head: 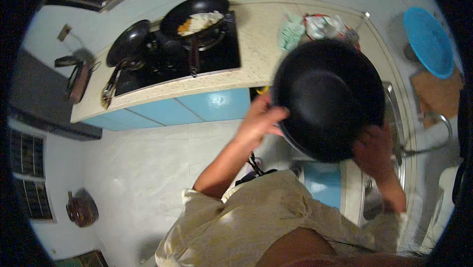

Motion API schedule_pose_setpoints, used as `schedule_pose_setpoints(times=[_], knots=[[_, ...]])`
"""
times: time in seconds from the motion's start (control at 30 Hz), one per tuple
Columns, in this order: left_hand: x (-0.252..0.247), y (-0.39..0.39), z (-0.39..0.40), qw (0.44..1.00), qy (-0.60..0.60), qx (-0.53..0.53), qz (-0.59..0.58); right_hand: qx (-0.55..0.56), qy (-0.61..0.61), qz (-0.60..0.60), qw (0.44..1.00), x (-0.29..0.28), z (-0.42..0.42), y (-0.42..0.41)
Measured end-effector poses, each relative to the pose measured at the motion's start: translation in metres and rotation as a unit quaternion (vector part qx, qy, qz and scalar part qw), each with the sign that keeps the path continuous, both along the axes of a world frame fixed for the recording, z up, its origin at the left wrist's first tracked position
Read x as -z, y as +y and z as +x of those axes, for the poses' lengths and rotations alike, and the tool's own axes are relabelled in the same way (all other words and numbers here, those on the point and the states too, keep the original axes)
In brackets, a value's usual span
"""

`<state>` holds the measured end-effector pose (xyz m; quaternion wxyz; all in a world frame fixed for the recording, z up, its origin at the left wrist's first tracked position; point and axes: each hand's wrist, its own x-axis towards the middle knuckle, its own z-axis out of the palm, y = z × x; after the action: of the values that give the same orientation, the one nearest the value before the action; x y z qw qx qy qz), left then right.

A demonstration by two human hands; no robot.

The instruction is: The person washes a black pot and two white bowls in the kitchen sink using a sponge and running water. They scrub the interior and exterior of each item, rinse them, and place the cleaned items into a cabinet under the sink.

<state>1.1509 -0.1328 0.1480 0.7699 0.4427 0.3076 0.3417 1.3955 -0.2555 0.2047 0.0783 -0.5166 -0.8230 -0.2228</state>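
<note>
A large black round pot [325, 97] is held up before me between both hands, over the corner of the counter. Fingers of my left hand [260, 119] grip its rim at the left, with the thumb on the near side. My right hand [375, 152] grips the lower right edge, partly in shadow. The pot hides part of the counter and the sink [391, 100] behind it. Just past its far edge are a pale green printed plastic bag [291, 32] and a crumpled red-and-white plastic package [325, 27].
A frying pan [172, 12] with white and orange food [201, 23] sits on the black cooktop [221, 58]. A second black pan [127, 43] stands left of it. At the right are a curved faucet [449, 130], a blue plastic basin [428, 41] and a brown board [436, 97].
</note>
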Motion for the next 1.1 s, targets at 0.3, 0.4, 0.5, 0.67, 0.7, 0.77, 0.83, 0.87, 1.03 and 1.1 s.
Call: schedule_pose_setpoints(times=[0.3,0.4,0.5,0.67,0.7,0.77,0.83,0.87,1.03,1.1], knots=[[0.024,-0.064,-0.075,0.892,-0.262,-0.340,-0.139,-0.231,-0.037,0.079,0.969,-0.041,-0.030,0.060],[0.038,-0.108,-0.087,0.869,-0.176,-0.425,-0.180,-0.308,0.002,0.089,0.947,-0.011,-0.030,0.071],[0.045,-0.150,-0.101,0.839,-0.153,-0.486,-0.193,-0.368,0.064,0.076,0.925,0.010,-0.042,0.071],[0.042,-0.204,-0.117,0.805,-0.118,-0.561,-0.155,-0.458,0.087,0.072,0.882,0.028,-0.074,0.074],[0.043,-0.209,-0.118,0.808,-0.115,-0.560,-0.140,-0.475,0.081,0.081,0.873,0.028,-0.081,0.077],[0.040,-0.217,-0.122,0.793,-0.110,-0.581,-0.145,-0.500,0.051,0.066,0.862,0.025,-0.096,0.083],[0.048,-0.226,-0.131,0.786,-0.115,-0.588,-0.153,-0.523,0.031,0.053,0.850,0.028,-0.114,0.090],[0.052,-0.227,-0.138,0.781,-0.118,-0.593,-0.155,-0.534,0.025,0.051,0.844,0.027,-0.124,0.095],[0.092,-0.245,-0.161,0.721,-0.106,-0.666,-0.157,-0.611,-0.009,0.032,0.791,0.062,-0.180,0.129],[0.109,-0.264,-0.164,0.676,-0.108,-0.706,-0.183,-0.624,-0.049,0.033,0.779,0.069,-0.202,0.123]])
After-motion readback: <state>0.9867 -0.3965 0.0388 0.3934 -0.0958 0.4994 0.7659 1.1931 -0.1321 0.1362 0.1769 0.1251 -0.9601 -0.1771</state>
